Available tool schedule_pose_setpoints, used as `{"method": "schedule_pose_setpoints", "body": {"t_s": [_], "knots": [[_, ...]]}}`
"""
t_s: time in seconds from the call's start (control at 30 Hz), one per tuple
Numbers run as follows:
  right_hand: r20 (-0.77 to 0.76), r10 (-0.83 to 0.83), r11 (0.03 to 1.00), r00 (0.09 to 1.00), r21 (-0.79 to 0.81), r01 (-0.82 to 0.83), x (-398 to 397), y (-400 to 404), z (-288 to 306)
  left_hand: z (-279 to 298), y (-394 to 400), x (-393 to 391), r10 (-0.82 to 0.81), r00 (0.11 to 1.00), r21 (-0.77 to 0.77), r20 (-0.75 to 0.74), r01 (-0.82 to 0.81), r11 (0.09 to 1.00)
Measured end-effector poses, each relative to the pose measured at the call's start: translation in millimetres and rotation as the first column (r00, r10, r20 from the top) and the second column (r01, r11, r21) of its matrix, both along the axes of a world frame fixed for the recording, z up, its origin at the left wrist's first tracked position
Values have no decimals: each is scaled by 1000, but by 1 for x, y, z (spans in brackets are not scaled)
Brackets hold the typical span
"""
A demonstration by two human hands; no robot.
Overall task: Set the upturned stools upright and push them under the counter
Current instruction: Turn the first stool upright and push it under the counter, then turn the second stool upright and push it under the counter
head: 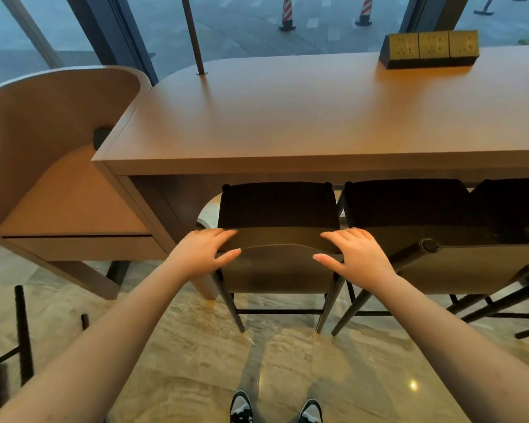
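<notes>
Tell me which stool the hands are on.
The leftmost stool, nearest the counter's end. Left hand and right hand rest open on its near edge; the stool to its right is untouched.

Big floor-to-ceiling windows (242, 22) with dark frames run along the back, looking out on grey pavement with a couple of red-and-white striped cones (287, 13). The light outside is dim and bluish, while indoors everything glows warm orange. The floor (287, 361) is glossy beige marble-look tile (you can see a lamp reflection in it). A curved wooden booth (49, 141) sits off to the left, and a brass-faced socket block (429, 48) stands on the bench (287, 117) near the glass.
</notes>
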State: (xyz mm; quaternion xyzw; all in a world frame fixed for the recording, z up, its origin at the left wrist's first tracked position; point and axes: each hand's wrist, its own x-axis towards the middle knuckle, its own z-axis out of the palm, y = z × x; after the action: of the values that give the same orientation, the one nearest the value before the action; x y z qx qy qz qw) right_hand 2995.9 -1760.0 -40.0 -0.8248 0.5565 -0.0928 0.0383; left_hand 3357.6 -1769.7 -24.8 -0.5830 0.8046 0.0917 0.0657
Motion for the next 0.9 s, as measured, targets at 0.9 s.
{"method": "schedule_pose_setpoints", "body": {"t_s": [0.9], "knots": [[901, 263, 737, 346, 44, -674, 249, 201, 48, 44, 353, 50, 108, 236, -122, -966, -779, 615]]}}
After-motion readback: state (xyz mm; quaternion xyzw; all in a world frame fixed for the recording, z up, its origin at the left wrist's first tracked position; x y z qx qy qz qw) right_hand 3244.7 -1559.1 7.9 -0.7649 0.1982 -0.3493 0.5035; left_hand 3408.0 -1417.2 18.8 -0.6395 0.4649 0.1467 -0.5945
